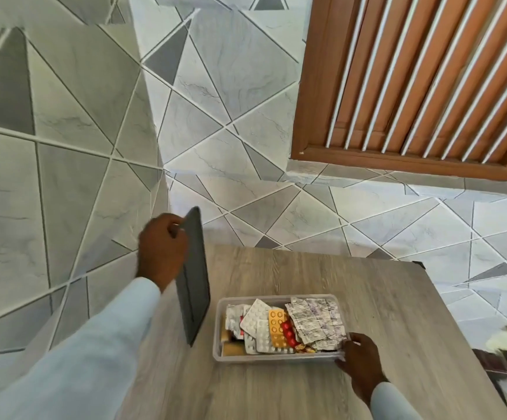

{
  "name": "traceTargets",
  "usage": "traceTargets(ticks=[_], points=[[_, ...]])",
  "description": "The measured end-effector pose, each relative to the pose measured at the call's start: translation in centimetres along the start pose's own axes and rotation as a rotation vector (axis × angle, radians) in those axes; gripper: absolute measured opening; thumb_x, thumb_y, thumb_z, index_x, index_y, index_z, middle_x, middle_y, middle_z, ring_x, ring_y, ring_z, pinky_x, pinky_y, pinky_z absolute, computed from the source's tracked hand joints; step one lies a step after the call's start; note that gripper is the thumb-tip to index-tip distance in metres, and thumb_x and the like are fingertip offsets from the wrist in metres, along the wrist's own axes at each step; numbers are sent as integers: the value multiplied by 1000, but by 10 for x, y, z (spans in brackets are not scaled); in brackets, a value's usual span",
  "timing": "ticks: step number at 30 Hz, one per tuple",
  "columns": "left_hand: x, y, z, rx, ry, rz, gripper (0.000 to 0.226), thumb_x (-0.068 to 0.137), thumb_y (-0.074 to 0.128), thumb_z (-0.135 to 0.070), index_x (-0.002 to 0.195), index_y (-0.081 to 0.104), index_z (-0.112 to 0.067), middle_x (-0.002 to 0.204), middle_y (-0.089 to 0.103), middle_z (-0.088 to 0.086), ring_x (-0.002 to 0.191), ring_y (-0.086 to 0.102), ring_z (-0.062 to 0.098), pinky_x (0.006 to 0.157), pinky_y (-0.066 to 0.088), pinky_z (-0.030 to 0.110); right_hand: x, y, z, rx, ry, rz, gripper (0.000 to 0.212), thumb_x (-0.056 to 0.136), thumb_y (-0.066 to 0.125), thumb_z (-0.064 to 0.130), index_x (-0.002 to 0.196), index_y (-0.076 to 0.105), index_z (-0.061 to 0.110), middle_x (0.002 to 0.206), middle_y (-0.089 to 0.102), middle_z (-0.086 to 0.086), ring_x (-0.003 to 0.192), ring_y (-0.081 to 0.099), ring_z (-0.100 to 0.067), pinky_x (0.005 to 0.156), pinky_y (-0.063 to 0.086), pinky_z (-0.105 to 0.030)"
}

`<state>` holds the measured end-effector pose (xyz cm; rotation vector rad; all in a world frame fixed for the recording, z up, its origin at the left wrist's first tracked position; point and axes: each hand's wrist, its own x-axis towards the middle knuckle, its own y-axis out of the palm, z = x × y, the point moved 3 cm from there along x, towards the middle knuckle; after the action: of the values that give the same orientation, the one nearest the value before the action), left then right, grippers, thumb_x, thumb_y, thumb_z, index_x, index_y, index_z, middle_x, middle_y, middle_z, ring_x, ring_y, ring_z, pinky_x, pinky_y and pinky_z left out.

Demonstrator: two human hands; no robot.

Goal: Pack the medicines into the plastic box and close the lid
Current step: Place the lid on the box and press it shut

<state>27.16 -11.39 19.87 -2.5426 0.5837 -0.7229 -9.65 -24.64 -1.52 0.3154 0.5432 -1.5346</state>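
A clear plastic box (218, 334) stands on the wooden table, filled with several blister strips of medicines (279, 324) in white, orange, red and silver. My left hand (162, 248) holds the dark grey lid (193, 281) by its upper edge. The lid is raised on edge, tilted, to the left of the box and above the table's left side. My right hand (359, 360) grips the box's near right corner, thumb on the rim.
The grey wood-grain table (322, 274) ends just beyond the box at the back and right. A patterned tiled wall rises behind, with a brown slatted window (413, 80) at upper right. Dark objects (500, 359) lie off the table's right edge.
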Motion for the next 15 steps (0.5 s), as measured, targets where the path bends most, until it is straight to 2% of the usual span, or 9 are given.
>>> traceTargets(ticks=[2,4,6,8,10,13,15], points=[[-20,16,-18,-19,91,61,14,78,60,-3,88,65,-12,81,63,9,72,57,25,69,44,30,-8,10,-3,3,35,30,18,89,51,-1,104,57,6,103,61,-26,83,58,-33,72,51,-39],[-40,33,-34,-10,178,129,13,77,61,-6,87,62,-15,80,58,5,71,53,22,66,39,28,-17,13,3,-100,-4,29,33,90,57,6,122,52,9,119,58,-20,102,57,-35,85,48,-42],[-58,51,-43,-15,216,201,12,77,61,-9,86,59,-17,78,52,0,71,50,20,63,34,26,-30,12,24,-313,-215,-47,41,90,59,11,130,48,9,126,54,-10,110,54,-32,93,43,-38],[-77,68,-50,-19,240,269,11,79,60,-15,89,56,-18,81,51,-2,75,49,19,64,36,26,-44,17,51,-365,-426,-100,33,90,61,16,122,56,9,120,60,-7,103,57,-27,92,44,-36],[-101,85,-54,0,262,335,16,82,59,-20,97,54,-21,91,55,-2,86,52,19,70,44,31,-58,34,75,-192,-370,77,22,90,62,28,104,64,11,104,68,-11,92,63,-26,89,51,-43],[-139,110,-58,35,338,413,23,83,54,-20,107,55,-21,100,61,1,96,54,22,79,48,36,-78,66,97,47,-64,481,41,95,50,45,103,67,8,96,71,-17,88,67,-29,86,53,-46],[-160,124,-56,53,392,481,28,87,45,-23,113,55,-23,100,63,1,94,56,21,80,48,36,-82,78,101,76,-13,573,42,97,49,39,95,71,4,93,72,-18,87,67,-30,81,54,-40]])
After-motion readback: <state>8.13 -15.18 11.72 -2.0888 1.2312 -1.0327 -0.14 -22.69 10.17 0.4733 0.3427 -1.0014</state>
